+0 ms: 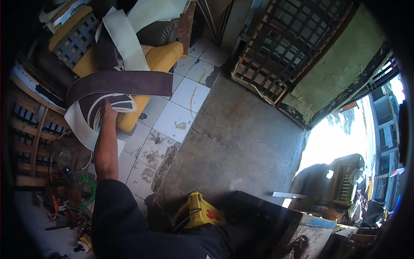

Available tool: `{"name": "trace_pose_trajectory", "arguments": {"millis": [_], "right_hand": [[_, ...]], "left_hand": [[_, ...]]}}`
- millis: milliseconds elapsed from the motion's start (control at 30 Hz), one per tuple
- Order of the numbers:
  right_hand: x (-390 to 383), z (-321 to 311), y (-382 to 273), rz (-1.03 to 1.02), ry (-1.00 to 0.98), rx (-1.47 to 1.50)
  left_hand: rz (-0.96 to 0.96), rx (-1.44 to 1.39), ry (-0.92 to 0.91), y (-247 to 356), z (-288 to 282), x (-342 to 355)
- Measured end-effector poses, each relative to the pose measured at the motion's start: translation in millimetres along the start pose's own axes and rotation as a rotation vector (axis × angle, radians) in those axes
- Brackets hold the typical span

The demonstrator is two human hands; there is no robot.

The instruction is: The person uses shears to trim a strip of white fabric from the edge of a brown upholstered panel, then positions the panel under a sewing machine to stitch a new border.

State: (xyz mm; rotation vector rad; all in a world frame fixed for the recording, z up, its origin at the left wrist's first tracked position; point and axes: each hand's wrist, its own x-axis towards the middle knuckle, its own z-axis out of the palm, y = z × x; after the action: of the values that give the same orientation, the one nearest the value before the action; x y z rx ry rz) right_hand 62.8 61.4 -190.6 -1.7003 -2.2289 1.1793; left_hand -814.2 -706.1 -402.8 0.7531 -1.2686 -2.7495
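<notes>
"What's taking up the most room?"

"The floor (241, 121) is, running from bare concrete into cracked white tiles. The webbed frame (284, 47) is coming next. It's standing on edge near the bright opening, probably so that it's using up less floor."

"And the yellow padding (166, 56) over on the left?"

"I'd say it's serving as a raised rest. The dark strip (120, 83) is lying over it, looping back on itself, likely because its length is outrunning the space there."

"How is that strip looking?"

"It's showing a deep plum-brown face, with off-white lining its edges and its reverse. Several turns are nesting loosely inside one another, and a broad free end is stretching rightward, finishing in a square cut. It's looking limp enough to drape but springy enough to be keeping its curves. A pale band (127, 43) is slanting down just behind it; I can't tell whether that's belonging to the same length."

"What are the hands doing?"

"The left hand (109, 112) is touching the near side of the loops, perhaps steadying them. The folds are hiding its fingers, so I can't tell whether they're clamping. The right hand isn't showing clearly anywhere, so I can't tell its state."
</notes>
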Motion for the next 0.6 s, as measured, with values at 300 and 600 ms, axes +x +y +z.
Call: {"name": "trace_pose_trajectory", "arguments": {"millis": [300, 600], "right_hand": [[-34, -11, 42, -0.058, 0.018, 0.187], [-28, 1, 35, -0.128, 0.198, -0.143]], "left_hand": [[0.182, -0.002, 0.219, -15, 41, -74], [0.069, -0.113, 0.133, -49, -24, -168]]}}
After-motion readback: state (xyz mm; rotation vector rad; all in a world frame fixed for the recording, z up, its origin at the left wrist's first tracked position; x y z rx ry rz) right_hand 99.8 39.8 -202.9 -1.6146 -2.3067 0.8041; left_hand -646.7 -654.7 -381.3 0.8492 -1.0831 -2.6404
